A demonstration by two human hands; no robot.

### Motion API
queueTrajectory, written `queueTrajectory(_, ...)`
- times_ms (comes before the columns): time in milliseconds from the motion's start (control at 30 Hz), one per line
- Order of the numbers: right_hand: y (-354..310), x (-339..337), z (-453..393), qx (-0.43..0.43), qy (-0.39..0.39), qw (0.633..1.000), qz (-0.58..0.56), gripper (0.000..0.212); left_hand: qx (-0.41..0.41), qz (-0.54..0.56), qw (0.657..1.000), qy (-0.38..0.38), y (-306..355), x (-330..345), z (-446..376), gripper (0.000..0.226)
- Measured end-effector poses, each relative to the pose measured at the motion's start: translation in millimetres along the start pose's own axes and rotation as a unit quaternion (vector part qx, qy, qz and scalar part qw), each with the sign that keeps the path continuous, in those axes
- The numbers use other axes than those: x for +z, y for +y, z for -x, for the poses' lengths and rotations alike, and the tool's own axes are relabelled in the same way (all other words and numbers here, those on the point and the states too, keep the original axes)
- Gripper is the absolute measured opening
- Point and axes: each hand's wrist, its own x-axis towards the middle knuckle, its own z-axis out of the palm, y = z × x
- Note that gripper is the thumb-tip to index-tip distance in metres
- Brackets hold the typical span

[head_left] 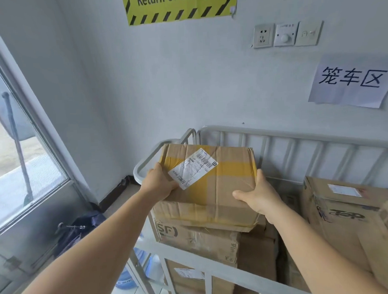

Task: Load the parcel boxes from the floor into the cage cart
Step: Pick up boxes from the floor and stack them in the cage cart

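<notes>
Holding a taped parcel box over the cage cart, the left hand grips its 9 o'clock side and the right hand its 3 o'clock corner. It sits on or just above the SF box. Another box lies at 3 o'clock. Loading looks well advanced; floor stock unseen

I get one view only — a wide-angle camera worn on the head, looking forward and down over both forearms. It sits close above the cage cart, facing the room's corner — wall ahead, window at left.
</notes>
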Motion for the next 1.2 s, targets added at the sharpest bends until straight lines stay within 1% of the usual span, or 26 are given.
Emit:
queueTrajectory(167, -7, 20, -24, 0.02, -0.004, 1.0, 0.023, 0.109, -0.008, -0.018, 0.999, -0.035, -15, 8, -39, 0.047)
queueTrajectory(433, -22, 44, -37, 0.071, 0.015, 0.996, 0.054, 0.1, 0.027, -0.031, 0.995, -0.089, -31, 13, -91, 0.04)
queueTrajectory(533, -25, 48, -38, 0.09, 0.021, 0.994, 0.06, 0.099, 0.043, -0.06, 0.992, -0.102, -31, 13, -100, 0.041)
queueTrajectory(633, -28, 49, -37, 0.107, 0.024, 0.993, 0.05, 0.098, 0.053, -0.061, 0.989, -0.121, -28, 15, -102, 0.045)
queueTrajectory(700, -31, 49, -33, 0.114, 0.029, 0.992, 0.044, 0.096, 0.069, -0.083, 0.987, -0.12, -24, 16, -101, 0.048)
queueTrajectory(833, -38, 53, -19, 0.098, 0.06, 0.991, 0.066, 0.09, 0.151, -0.19, 0.965, -0.096, -12, 17, -89, 0.053)
queueTrajectory(933, -40, 54, -3, 0.079, 0.081, 0.989, 0.095, 0.086, 0.219, -0.179, 0.953, -0.105, 3, 20, -75, 0.066)
queueTrajectory(1000, -39, 51, 10, 0.065, 0.098, 0.985, 0.127, 0.082, 0.271, -0.162, 0.942, -0.115, 15, 23, -64, 0.069)
queueTrajectory(1067, -34, 45, 26, 0.059, 0.118, 0.976, 0.175, 0.079, 0.332, -0.152, 0.922, -0.127, 29, 28, -51, 0.068)
queueTrajectory(1200, -10, 28, 59, 0.091, 0.128, 0.959, 0.237, 0.079, 0.412, -0.16, 0.875, -0.197, 53, 45, -18, 0.074)
